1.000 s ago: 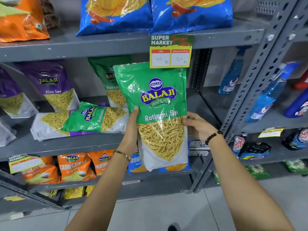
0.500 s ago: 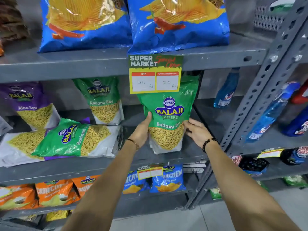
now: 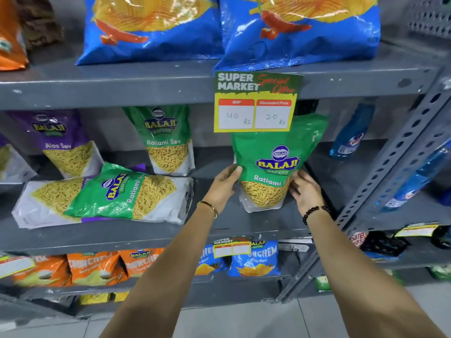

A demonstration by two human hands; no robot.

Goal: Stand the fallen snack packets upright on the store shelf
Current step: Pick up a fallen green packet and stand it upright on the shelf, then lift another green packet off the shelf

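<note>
A green Ratlami Sev packet (image 3: 273, 164) stands upright on the middle shelf (image 3: 244, 225), its base on the shelf board and its top behind the price card. My left hand (image 3: 223, 186) holds its left edge and my right hand (image 3: 305, 191) holds its right edge. To the left, another green Ratlami Sev packet (image 3: 107, 196) lies flat on its side on top of a purple packet, of which only edges show. Behind it a third green packet (image 3: 168, 140) and a purple Aloo Sev packet (image 3: 61, 142) stand upright.
A yellow and green price card (image 3: 256, 103) hangs from the upper shelf edge. Blue chip bags (image 3: 300, 28) sit on the shelf above. Blue spray bottles (image 3: 351, 132) stand right of the perforated grey upright (image 3: 400, 152). Orange and blue snack bags fill the lower shelf.
Both hands have carried the green packet from in front of the shelf back into the middle shelf and set its base down. The view has moved closer and tilted up.
</note>
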